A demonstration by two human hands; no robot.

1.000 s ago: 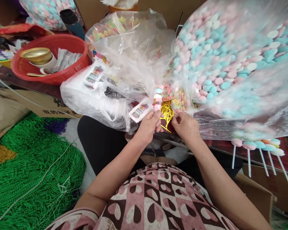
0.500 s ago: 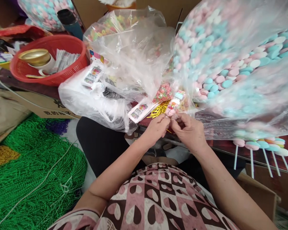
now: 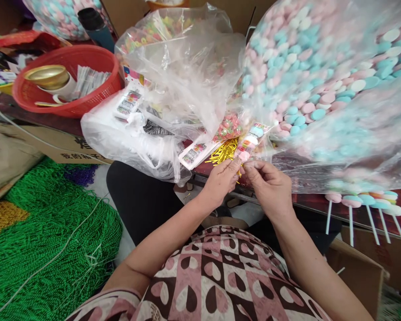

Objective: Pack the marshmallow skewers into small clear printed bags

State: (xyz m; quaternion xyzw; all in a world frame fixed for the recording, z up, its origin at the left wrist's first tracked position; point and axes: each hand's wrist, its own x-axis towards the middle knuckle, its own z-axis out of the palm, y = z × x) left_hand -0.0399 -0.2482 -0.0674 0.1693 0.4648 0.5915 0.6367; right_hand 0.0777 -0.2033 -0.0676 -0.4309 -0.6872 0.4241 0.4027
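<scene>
My left hand (image 3: pixel 221 179) and my right hand (image 3: pixel 269 185) meet at the table's front edge, both pinched on the lower end of a small clear packet of pastel sweets (image 3: pixel 250 141) that tilts up to the right. Just behind the fingers lies a heap of gold twist ties (image 3: pixel 223 151). A little bag of coloured ring sweets (image 3: pixel 227 126) sits behind the ties. A printed label card (image 3: pixel 194 154) lies to the left of my left hand.
A huge clear bag of pink, blue and white sweets (image 3: pixel 324 80) fills the right. Lollipops on white sticks (image 3: pixel 361 203) hang over the table edge. A red basket (image 3: pixel 70 76) with a gold bowl (image 3: pixel 48 76) stands at the left. Green bead strings (image 3: pixel 47 240) cover the floor.
The sweet packet has swung from upright in my left hand to tilted right, and both hands have closed together on its lower end. The view shifted slightly.
</scene>
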